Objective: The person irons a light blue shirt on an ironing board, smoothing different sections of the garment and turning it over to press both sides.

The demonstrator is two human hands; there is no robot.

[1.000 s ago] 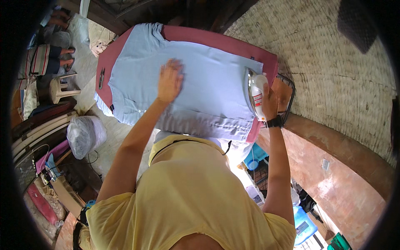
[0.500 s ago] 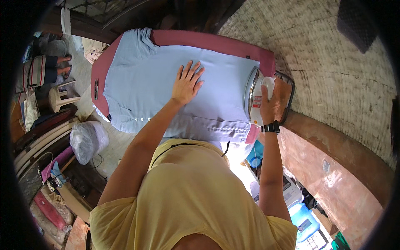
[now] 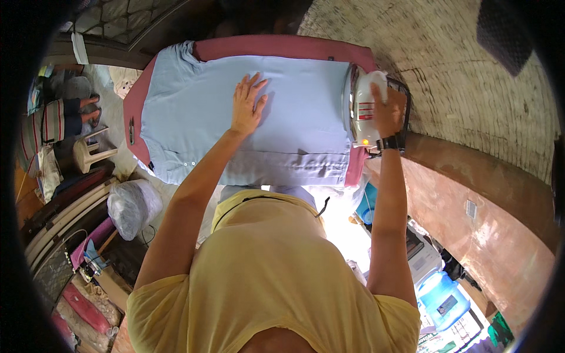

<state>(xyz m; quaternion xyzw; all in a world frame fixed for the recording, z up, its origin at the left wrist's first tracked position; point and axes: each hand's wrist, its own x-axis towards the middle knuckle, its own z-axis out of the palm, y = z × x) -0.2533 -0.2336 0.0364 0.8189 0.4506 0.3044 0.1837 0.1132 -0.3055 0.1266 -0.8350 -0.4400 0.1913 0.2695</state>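
A light blue button-front shirt lies spread over a maroon ironing board. My left hand rests flat on the middle of the shirt, fingers spread. At the shirt's right edge, my right hand grips a white iron with a shiny metal rim. Its orange light glows. Beneath it, the iron hides part of the shirt's right edge and the board. Buttons run along the shirt's near left side. A slim dark object, perhaps a pen, lies on the board's left end.
A black metal frame juts from the board's right end, beside a masonry ledge. On the left are a beige stool, a plastic-wrapped bundle and another person's legs. A blue water container stands at lower right.
My right hand has slid the iron away from me along the shirt's right edge. The whole view has shifted slightly. My left hand stays at about the same place on the shirt.
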